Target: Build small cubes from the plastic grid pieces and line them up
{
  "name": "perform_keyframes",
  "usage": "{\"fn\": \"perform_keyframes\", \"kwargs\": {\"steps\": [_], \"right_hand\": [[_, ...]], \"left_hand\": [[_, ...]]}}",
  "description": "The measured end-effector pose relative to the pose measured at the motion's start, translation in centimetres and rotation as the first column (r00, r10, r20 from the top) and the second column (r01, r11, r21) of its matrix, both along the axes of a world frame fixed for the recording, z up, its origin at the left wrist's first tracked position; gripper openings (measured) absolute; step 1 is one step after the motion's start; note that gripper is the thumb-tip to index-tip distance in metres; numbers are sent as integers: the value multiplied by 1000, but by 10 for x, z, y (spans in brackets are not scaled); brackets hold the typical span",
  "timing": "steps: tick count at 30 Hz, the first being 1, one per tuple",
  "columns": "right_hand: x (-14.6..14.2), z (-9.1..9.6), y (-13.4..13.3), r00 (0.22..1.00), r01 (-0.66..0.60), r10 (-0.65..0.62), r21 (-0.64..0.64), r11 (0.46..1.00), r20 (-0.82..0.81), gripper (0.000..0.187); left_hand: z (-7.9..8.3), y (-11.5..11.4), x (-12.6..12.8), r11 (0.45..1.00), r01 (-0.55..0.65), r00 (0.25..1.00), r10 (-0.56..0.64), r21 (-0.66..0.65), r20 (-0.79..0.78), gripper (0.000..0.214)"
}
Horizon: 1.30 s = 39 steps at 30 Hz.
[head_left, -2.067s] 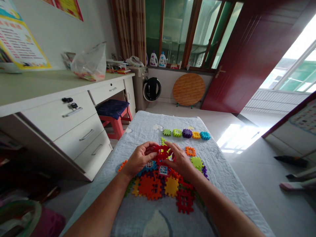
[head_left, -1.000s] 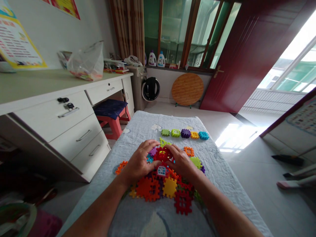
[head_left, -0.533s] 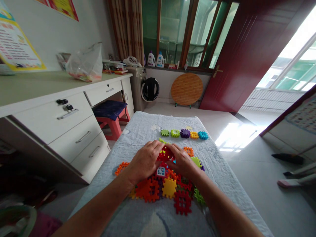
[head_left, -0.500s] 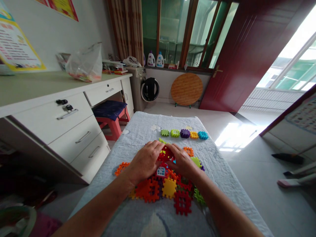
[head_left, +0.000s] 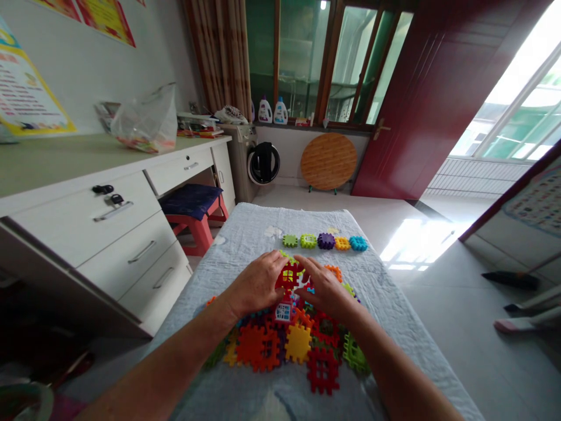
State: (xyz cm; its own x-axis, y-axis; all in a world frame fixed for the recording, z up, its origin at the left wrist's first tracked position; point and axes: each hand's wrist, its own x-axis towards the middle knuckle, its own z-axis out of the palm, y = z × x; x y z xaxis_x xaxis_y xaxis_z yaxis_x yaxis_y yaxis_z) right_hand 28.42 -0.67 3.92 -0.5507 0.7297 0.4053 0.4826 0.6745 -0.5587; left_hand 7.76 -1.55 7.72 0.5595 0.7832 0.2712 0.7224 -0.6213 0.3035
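Note:
Between my hands, above the pile, is a red toothed building block piece (head_left: 288,276) with a window grid, turned toward me. My left hand (head_left: 258,282) grips its left side, thumb below and fingers on top. My right hand (head_left: 326,289) curls at the right, fingers bent and thumb below, with a sliver of red showing at its fingertips. Yellow-green pieces show behind the red one. Just beneath lies a pink-red piece with a white window (head_left: 284,311). Nearer me are an orange piece (head_left: 252,346), a yellow piece (head_left: 298,343) and a red window piece (head_left: 323,371).
A row of assembled blocks, including a purple block (head_left: 326,241) and a blue block (head_left: 358,243), stands across the far part of the cloth-covered table (head_left: 245,234). To the left are a white desk (head_left: 127,216) and a stool (head_left: 193,202). A red door (head_left: 407,105) stands at the right.
The red piece has turned so its window grid faces me more squarely. My right fingers have shifted slightly away from its top, and the whole view has tilted a little.

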Motion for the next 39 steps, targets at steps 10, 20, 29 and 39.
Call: {"fn": "perform_keyframes", "kwargs": {"steps": [10, 20, 29, 39], "right_hand": [[113, -14, 56, 756, 610, -621, -121, 783, -207, 46], [138, -57, 72, 652, 734, -756, -202, 648, -55, 42], [140, -67, 75, 650, 749, -760, -165, 641, -4, 38], [136, -64, 72, 658, 745, -753, -165, 646, 18, 37]], "left_hand": [[-31, 115, -47, 954, -296, 948, 288, -48, -135, 41], [-58, 172, -35, 954, -251, 933, 195, -162, -301, 30], [-53, 182, -33, 940, -250, 916, 153, -230, -371, 39], [-51, 184, -34, 917, -270, 918, 154, -293, -365, 33]]}}
